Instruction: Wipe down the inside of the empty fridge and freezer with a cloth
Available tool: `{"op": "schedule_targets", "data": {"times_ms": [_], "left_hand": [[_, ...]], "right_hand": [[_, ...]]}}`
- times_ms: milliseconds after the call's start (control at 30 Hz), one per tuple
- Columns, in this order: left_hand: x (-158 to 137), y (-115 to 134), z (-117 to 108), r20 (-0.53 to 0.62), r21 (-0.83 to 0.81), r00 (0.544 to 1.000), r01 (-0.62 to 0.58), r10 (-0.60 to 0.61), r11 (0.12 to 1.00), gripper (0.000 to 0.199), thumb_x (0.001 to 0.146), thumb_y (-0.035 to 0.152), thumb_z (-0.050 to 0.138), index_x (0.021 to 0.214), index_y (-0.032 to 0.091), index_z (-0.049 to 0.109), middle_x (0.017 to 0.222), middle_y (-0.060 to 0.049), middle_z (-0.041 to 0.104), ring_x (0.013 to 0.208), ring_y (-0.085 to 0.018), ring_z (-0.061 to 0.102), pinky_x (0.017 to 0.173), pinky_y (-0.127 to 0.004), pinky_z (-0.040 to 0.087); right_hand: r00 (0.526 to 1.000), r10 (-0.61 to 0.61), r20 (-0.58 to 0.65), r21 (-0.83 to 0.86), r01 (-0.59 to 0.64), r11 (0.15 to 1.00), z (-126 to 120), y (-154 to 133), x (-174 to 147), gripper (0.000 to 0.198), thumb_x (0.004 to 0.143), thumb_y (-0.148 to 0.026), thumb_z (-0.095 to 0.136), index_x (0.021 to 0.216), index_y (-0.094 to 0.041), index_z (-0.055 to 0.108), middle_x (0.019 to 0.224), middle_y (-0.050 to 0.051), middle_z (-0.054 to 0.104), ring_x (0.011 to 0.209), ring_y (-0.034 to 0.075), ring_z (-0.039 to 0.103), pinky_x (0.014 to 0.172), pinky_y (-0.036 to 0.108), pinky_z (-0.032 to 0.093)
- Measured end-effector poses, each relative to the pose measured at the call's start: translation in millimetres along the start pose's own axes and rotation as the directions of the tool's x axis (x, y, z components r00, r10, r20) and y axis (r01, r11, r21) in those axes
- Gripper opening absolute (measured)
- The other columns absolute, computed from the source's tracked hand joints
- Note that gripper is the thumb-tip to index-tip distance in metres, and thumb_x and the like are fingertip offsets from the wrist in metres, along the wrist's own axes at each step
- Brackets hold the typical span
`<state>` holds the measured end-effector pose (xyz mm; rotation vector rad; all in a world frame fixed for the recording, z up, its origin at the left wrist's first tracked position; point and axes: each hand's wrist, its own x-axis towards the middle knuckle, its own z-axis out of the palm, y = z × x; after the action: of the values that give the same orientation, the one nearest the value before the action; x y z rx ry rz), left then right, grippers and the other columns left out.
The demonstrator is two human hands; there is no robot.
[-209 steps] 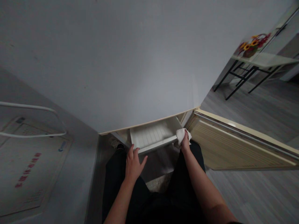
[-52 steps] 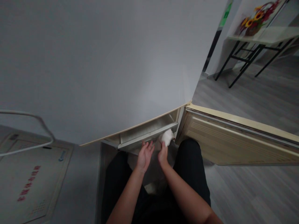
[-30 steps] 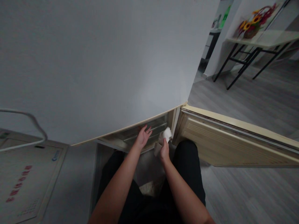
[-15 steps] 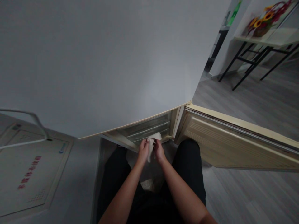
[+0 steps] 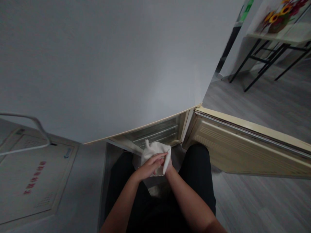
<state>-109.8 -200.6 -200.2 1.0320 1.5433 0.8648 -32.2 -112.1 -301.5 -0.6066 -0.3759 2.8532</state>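
A white cloth point(image 5: 155, 148) is spread between my two hands, in front of the open compartment point(image 5: 160, 130) low in the tall pale cabinet, which looks like a fridge. My left hand point(image 5: 151, 165) lies over the cloth with its fingers stretched out to the right, their tips at the cloth's right edge. On the other side, my right hand point(image 5: 169, 166) holds the cloth from the right and from behind. Most of the right fingers are hidden by the cloth and the left hand. Ridged bars show inside the compartment.
An open cream door point(image 5: 243, 145) juts out to the right, close to my right knee point(image 5: 198, 158). To the left is a panel with red lettering point(image 5: 36, 174), with a white curved bar point(image 5: 36, 124) above it. A table point(image 5: 279, 37) with flowers point(image 5: 279, 17) stands farther back.
The cloth was bunched between the fingertips of both hands; now it is opened wider. My left hand has moved over it and lies flat, and my right hand is partly covered.
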Motion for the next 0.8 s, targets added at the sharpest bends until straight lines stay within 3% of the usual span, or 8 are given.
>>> {"op": "schedule_targets", "data": {"times_ms": [67,133,300,400,433,533,667,800], "left_hand": [[-1,-2,-9,0.043,-0.186,0.999,0.015,-0.007,0.982,0.062,0.094,0.066,0.052,0.139,0.024,0.063,0.138,-0.014,0.063,0.112,-0.03,0.065,0.066,-0.029,0.053],[4,-8,-17,0.034,-0.337,0.999,-0.01,0.023,0.941,0.063,0.09,0.066,0.059,0.13,0.019,0.068,0.13,-0.018,0.067,0.111,-0.032,0.066,0.067,-0.03,0.054],[43,-33,-29,-0.258,-0.497,0.961,-0.042,-0.101,0.867,0.042,0.088,0.05,0.071,0.117,0.02,0.071,0.122,-0.016,0.071,0.109,-0.027,0.069,0.082,-0.03,0.053],[78,-50,-32,-0.255,-0.693,0.931,0.013,-0.262,0.72,0.032,0.089,0.034,0.072,0.117,0.019,0.069,0.122,-0.015,0.071,0.104,-0.025,0.071,0.082,-0.03,0.054],[91,-55,-32,-0.26,-0.78,0.896,0.024,-0.359,0.625,0.027,0.089,0.03,0.07,0.114,0.018,0.068,0.119,-0.014,0.072,0.1,-0.024,0.072,0.08,-0.03,0.054],[129,-71,-37,-0.32,-0.85,0.793,0.002,-0.519,0.527,0.017,0.097,0.029,0.057,0.107,0.017,0.062,0.107,-0.013,0.071,0.086,-0.018,0.072,0.074,-0.027,0.055],[166,-84,-43,-0.389,-0.889,0.672,-0.095,-0.63,0.448,0.014,0.095,0.026,0.053,0.106,0.018,0.056,0.102,-0.01,0.067,0.082,-0.016,0.07,0.075,-0.028,0.056],[178,-84,-43,-0.427,-0.895,0.669,-0.221,-0.608,0.387,0.001,0.092,0.02,0.054,0.093,0.02,0.054,0.096,-0.005,0.065,0.085,-0.014,0.071,0.081,-0.027,0.057]], "right_hand": [[0.999,0.033,-0.017,0.053,-0.032,0.998,11,-25,-15,0.044,0.088,-0.057,0.048,0.084,-0.018,0.068,0.072,0.009,0.069,0.092,0.031,0.068,0.09,0.05,0.056],[0.995,-0.069,-0.066,0.115,0.076,0.99,21,-54,-32,0.041,0.091,-0.051,0.046,0.093,-0.018,0.071,0.085,0.01,0.075,0.102,0.029,0.069,0.097,0.049,0.054],[0.88,-0.416,-0.227,0.091,0.445,0.891,4,-107,-74,0.033,0.09,-0.048,0.054,0.096,-0.023,0.074,0.092,0.008,0.077,0.113,0.025,0.068,0.103,0.044,0.052],[0.859,-0.388,-0.333,0.05,0.428,0.903,-29,-115,-89,0.03,0.086,-0.047,0.056,0.085,-0.023,0.073,0.089,0.01,0.077,0.115,0.027,0.068,0.105,0.044,0.052],[0.857,-0.374,-0.353,0.037,0.413,0.91,-39,-116,-91,0.028,0.084,-0.046,0.056,0.082,-0.023,0.072,0.088,0.011,0.077,0.116,0.027,0.068,0.106,0.045,0.051],[0.859,-0.352,-0.372,0.001,0.38,0.925,-58,-117,-89,0.026,0.077,-0.043,0.056,0.081,-0.023,0.072,0.088,0.011,0.076,0.117,0.028,0.067,0.108,0.045,0.05],[0.846,-0.359,-0.393,-0.022,0.382,0.924,-54,-122,-76,0.031,0.074,-0.045,0.054,0.084,-0.022,0.072,0.091,0.013,0.077,0.118,0.03,0.067,0.109,0.048,0.05],[0.819,-0.403,-0.409,-0.054,0.419,0.907,-42,-127,-69,0.036,0.075,-0.048,0.054,0.09,-0.021,0.074,0.091,0.012,0.078,0.118,0.031,0.068,0.109,0.05,0.05]]}}
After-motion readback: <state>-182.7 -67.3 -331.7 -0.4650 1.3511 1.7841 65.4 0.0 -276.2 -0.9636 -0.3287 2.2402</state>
